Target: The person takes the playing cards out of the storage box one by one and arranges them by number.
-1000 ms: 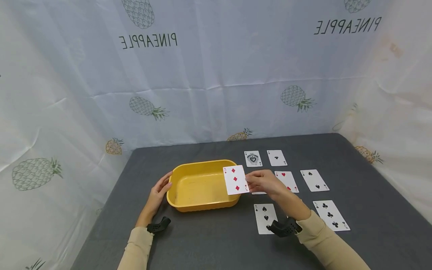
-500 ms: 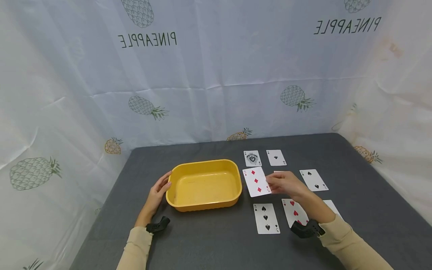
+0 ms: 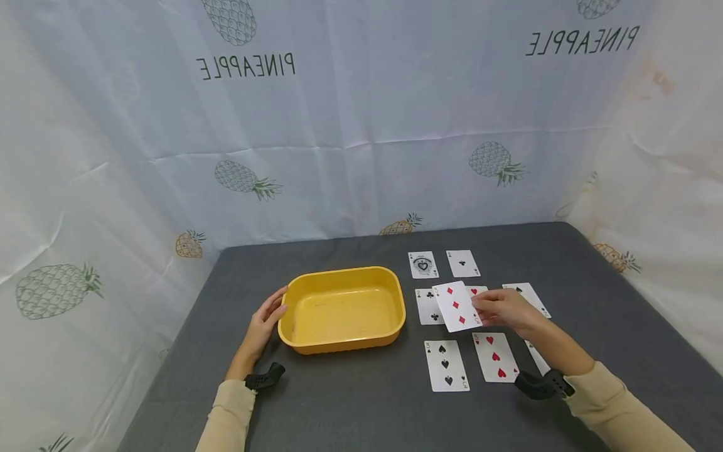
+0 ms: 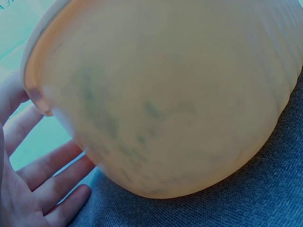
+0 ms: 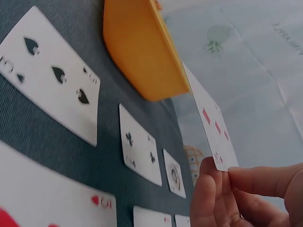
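My right hand (image 3: 505, 309) pinches a three of diamonds (image 3: 456, 306) at its right edge. In the right wrist view that card (image 5: 213, 123) stands steeply tilted above the table, between thumb and fingertips. From the head, it overlaps a two of clubs (image 3: 425, 307) and a mostly covered two of hearts (image 3: 476, 290). On the left, my left hand (image 3: 264, 320) rests against the end of a yellow plastic tub (image 3: 344, 317). Its fingers (image 4: 52, 184) lie fairly straight along the tub's outer wall in the left wrist view, near the rim.
Nearest me lie a three of spades (image 3: 446, 366), a three of hearts (image 3: 495, 358) and a three of clubs (image 3: 536, 358), partly behind my wrist. A two of spades (image 3: 530, 297) sits farther right. An ornate ace (image 3: 423, 266) and an ace of clubs (image 3: 462, 263) lie behind.
My right hand has carried the three of diamonds rightward, from over the tub's right rim to above the middle row of cards. The left hand and tub have stayed put.
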The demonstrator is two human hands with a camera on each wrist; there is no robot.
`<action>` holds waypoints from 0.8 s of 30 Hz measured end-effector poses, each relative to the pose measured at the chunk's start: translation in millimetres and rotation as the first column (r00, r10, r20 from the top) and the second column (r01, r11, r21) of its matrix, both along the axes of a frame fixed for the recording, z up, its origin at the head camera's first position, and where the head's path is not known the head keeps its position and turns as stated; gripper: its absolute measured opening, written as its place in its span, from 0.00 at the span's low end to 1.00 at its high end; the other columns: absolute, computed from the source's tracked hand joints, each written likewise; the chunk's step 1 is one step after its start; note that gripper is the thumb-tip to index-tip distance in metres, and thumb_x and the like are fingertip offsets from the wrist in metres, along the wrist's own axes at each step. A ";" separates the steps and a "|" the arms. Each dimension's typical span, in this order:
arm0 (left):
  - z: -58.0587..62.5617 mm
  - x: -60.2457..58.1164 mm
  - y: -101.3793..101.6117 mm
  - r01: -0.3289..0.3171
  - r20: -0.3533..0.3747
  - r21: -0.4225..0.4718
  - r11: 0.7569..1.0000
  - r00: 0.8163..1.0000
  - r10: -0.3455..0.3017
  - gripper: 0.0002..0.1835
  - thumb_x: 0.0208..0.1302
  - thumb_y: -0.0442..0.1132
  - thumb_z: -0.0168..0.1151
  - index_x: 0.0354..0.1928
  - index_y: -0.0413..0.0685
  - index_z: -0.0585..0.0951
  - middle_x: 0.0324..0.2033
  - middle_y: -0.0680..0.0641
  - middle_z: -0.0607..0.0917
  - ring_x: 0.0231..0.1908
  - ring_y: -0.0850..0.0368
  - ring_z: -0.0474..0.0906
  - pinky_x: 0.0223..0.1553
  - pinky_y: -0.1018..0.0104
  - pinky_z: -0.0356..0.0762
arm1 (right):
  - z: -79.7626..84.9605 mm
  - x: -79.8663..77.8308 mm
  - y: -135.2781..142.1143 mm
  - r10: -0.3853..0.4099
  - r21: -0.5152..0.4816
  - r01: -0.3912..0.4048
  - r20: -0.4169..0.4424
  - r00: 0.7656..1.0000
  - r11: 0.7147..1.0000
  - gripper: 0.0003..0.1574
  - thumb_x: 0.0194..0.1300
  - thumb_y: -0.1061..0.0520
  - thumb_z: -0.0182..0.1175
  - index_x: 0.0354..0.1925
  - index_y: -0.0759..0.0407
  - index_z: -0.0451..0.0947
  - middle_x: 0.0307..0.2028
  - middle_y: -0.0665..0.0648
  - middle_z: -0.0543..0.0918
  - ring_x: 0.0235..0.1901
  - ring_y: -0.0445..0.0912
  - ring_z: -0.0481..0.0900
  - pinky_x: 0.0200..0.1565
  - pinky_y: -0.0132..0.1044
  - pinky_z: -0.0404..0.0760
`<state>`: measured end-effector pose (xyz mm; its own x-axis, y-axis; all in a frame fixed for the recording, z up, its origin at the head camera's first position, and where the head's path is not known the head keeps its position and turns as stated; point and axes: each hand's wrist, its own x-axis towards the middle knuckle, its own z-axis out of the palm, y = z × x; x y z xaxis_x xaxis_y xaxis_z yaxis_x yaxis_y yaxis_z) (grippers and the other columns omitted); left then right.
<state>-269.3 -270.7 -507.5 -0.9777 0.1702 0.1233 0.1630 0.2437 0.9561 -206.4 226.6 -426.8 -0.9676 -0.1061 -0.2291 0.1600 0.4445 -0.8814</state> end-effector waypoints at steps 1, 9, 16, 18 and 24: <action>-0.1 0.0 0.2 0.002 0.000 -0.002 1.000 1.000 -0.002 0.27 0.75 0.44 0.48 0.73 0.49 0.61 0.68 0.35 0.67 0.52 0.85 0.70 0.51 0.88 0.67 | -1.5 0.5 3.6 0.000 0.008 0.000 0.001 1.000 1.000 0.30 0.70 0.55 0.55 0.57 0.81 0.69 0.30 0.47 0.81 0.30 0.38 0.78 0.35 0.28 0.82; 0.7 0.0 0.7 0.002 0.011 -0.003 1.000 1.000 -0.002 0.27 0.74 0.44 0.48 0.72 0.49 0.61 0.68 0.36 0.68 0.52 0.83 0.70 0.51 0.88 0.66 | -8.2 6.5 35.1 -0.019 0.064 0.016 0.041 0.999 0.998 0.32 0.71 0.53 0.53 0.58 0.81 0.67 0.29 0.46 0.81 0.29 0.37 0.78 0.35 0.28 0.82; 1.6 0.0 1.4 -0.001 0.020 -0.004 1.000 1.000 0.002 0.27 0.74 0.45 0.48 0.72 0.50 0.61 0.68 0.36 0.68 0.52 0.84 0.70 0.51 0.88 0.66 | -6.0 12.7 62.3 -0.034 0.121 0.025 0.074 0.997 0.992 0.34 0.72 0.53 0.53 0.59 0.83 0.65 0.28 0.46 0.81 0.28 0.37 0.79 0.34 0.28 0.82; 1.5 -0.1 1.5 0.000 0.021 -0.002 1.000 1.000 0.000 0.27 0.74 0.45 0.48 0.72 0.50 0.61 0.68 0.36 0.68 0.52 0.84 0.70 0.51 0.88 0.66 | -6.1 14.6 69.9 -0.033 0.132 0.022 0.082 0.996 0.991 0.34 0.72 0.53 0.53 0.59 0.84 0.64 0.28 0.45 0.81 0.27 0.37 0.79 0.33 0.28 0.82; 0.9 -0.3 1.2 0.005 0.004 0.008 1.000 1.000 -0.005 0.27 0.75 0.44 0.48 0.72 0.49 0.61 0.68 0.35 0.67 0.52 0.84 0.70 0.52 0.88 0.67 | -8.9 18.5 97.1 -0.032 0.160 0.015 0.101 0.994 0.987 0.34 0.72 0.54 0.51 0.59 0.85 0.63 0.29 0.44 0.81 0.28 0.35 0.78 0.35 0.28 0.82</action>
<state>-269.6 -269.4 -506.6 -0.9773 0.1741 0.1209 0.1605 0.2352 0.9586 -187.8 323.7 -435.7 -0.9397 -0.0376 -0.3400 0.2586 0.5724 -0.7781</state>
